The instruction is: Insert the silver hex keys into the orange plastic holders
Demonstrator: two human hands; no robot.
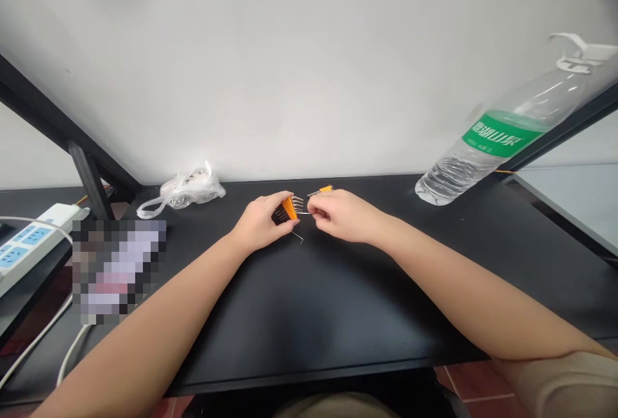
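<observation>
My left hand (264, 219) is closed on an orange hex key holder (290, 207), gripped between thumb and fingers. Several metal hex keys (298, 203) stick out of the holder to the right. In the fingertips of my right hand (338, 215) is a thin metal hex key (303, 213), its shaft reaching left to the holder; whether it sits in a slot I cannot tell. A slim bent hex key (299, 237) shows on the black table just below my left thumb. Behind my right fingers lies another orange piece with dark metal parts (321, 191).
A clear plastic bag (186, 187) lies at the back left. A blurred-out flat object (123, 266) and a white power strip (36, 237) with cables are at left. A large water bottle (502, 131) stands at back right. The black table (309, 321) ends near my body.
</observation>
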